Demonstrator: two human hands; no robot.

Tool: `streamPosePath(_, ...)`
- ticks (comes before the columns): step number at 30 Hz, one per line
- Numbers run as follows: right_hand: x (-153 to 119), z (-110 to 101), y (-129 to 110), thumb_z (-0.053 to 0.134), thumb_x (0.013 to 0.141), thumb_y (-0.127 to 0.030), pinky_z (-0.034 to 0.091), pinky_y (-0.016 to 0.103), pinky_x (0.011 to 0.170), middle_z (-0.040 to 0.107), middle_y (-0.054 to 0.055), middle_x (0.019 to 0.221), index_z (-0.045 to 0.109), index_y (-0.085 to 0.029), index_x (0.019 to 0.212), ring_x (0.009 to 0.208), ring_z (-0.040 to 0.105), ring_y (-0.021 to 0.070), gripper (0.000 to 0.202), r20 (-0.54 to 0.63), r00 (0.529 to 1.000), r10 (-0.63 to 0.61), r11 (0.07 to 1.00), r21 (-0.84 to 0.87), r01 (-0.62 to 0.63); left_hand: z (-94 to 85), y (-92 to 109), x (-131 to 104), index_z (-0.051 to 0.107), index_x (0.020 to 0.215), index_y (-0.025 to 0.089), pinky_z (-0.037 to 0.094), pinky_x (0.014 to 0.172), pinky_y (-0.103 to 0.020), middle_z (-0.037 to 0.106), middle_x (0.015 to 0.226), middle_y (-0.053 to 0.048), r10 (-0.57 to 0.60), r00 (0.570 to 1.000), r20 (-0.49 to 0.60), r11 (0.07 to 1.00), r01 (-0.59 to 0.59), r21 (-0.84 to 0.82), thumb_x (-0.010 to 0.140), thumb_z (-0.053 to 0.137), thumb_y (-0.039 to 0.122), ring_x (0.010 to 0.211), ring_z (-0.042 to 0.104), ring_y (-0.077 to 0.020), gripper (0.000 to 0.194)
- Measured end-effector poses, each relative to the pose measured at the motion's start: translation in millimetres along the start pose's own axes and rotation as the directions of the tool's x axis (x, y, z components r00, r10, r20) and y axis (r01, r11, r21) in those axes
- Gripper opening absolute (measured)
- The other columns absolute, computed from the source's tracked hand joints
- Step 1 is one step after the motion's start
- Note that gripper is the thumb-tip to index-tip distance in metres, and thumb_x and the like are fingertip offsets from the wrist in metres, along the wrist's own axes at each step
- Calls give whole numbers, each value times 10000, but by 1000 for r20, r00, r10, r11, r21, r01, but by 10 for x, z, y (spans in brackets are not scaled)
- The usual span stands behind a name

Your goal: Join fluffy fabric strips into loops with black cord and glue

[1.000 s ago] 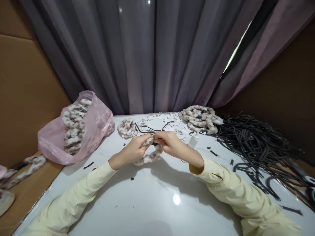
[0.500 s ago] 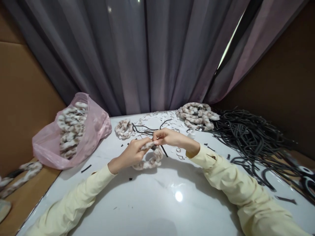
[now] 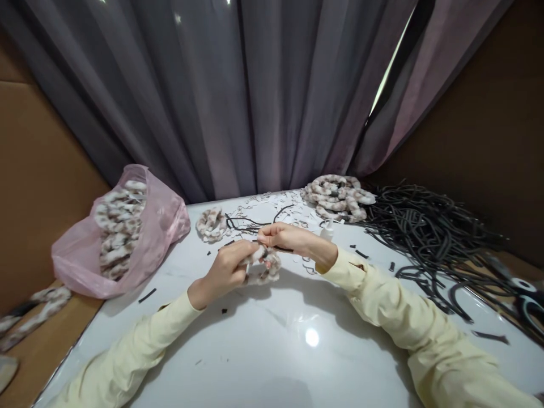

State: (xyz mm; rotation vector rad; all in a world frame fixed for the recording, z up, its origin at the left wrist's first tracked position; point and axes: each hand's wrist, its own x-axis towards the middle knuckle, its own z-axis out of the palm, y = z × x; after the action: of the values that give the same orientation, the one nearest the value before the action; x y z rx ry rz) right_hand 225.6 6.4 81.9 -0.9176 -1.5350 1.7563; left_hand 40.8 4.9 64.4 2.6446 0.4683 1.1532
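Observation:
My left hand (image 3: pixel 227 267) is closed around one side of a fluffy white and brown fabric ring (image 3: pixel 271 271), holding it just above the table. At the ring's top, my right hand (image 3: pixel 289 238) is closed in a pinch, and a short black cord (image 3: pixel 283 249) shows under its fingers. Exactly how the cord meets the ring is hidden by my fingertips. Behind my hands lie another fluffy ring (image 3: pixel 211 224) and several loose black cords (image 3: pixel 244 221). A small white bottle (image 3: pixel 327 230) stands just beyond my right wrist.
On the left, a pink plastic bag (image 3: pixel 164 226) holds several fluffy pieces. Back right sit a pile of fluffy rings (image 3: pixel 340 195) and a heap of black cords (image 3: pixel 425 226). Scissors (image 3: pixel 529 306) lie at the right edge. Scraps litter the white table (image 3: pixel 255 351).
The black cord end that hung below my right hand now lies under its fingers. The ring has turned slightly in my left hand, and the view has shifted a little.

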Motion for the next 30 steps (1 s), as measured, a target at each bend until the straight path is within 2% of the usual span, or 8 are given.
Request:
streamPosePath(3, -28, 48, -53, 561, 738, -193, 320, 166, 410, 452, -61, 504, 431, -158, 608, 404, 470, 60, 187, -68, 997, 46, 998, -48, -50, 12, 13, -13, 522, 799, 179, 373, 547, -214, 501, 611, 11, 24, 999, 21, 999, -25, 21, 644, 345, -12, 551, 457, -121, 303)
streamPosePath(5, -68, 86, -115, 508, 792, -175, 330, 168, 402, 461, -55, 514, 438, -159, 624, 403, 474, 64, 183, -159, 986, 57, 985, -152, -82, 4, 41, 2, 512, 902, 185, 396, 577, -217, 562, 682, 3, -109, 992, 68, 994, 111, -21, 742, 381, 32, 585, 507, -124, 257)
streamPosePath(9, -140, 158, -201, 469, 842, -170, 319, 165, 420, 438, -57, 494, 452, -159, 630, 436, 463, 67, 213, -308, 949, -74, 883, -463, -81, -19, 135, 69, 469, 1028, 213, 390, 507, -210, 615, 773, 14, -446, 881, 157, 875, 466, -132, 862, 482, 281, 483, 498, -95, 180)
streamPosePath(13, -130, 173, -150, 487, 821, -144, 285, 174, 452, 434, -59, 457, 464, -156, 612, 457, 433, 70, 210, -290, 911, -294, 715, -699, 8, 13, 198, 97, 482, 926, 215, 367, 443, -191, 617, 735, 36, -573, 812, 112, 783, 582, -220, 810, 577, 352, 427, 479, -78, 203)
streamPosePath(16, -110, 168, -109, 473, 830, -157, 289, 173, 457, 459, -56, 454, 473, -157, 639, 458, 449, 74, 191, -285, 898, -335, 698, -715, 33, 60, 190, 70, 505, 878, 208, 361, 445, -181, 567, 566, 69, -543, 840, -2, 824, 532, -196, 810, 577, 289, 413, 466, -82, 128)
streamPosePath(21, -122, 175, -124, 450, 858, -222, 299, 170, 420, 481, -49, 466, 468, -159, 658, 399, 444, 68, 210, -283, 941, -184, 855, -518, 11, 98, 158, 24, 560, 755, 190, 349, 449, -182, 529, 519, 59, -315, 927, -203, 949, 300, -100, 807, 538, 191, 404, 422, -68, 57)
streamPosePath(26, -91, 154, -95, 521, 797, -224, 227, 177, 414, 415, -62, 484, 486, -140, 603, 409, 319, 39, 215, -251, 954, -163, 924, -378, 59, 83, 178, 32, 592, 755, 190, 350, 440, -174, 556, 538, 50, -283, 936, -209, 956, 257, -144, 797, 527, 141, 413, 418, -65, 91)
streamPosePath(30, -80, 130, -73, 554, 721, -213, 273, 192, 462, 446, -50, 509, 477, -141, 589, 440, 411, 58, 169, -174, 979, -107, 973, -220, 67, 80, 203, 24, 607, 749, 186, 354, 433, -164, 590, 561, 42, -256, 942, -216, 963, 229, -144, 787, 528, 119, 422, 436, -62, 110)
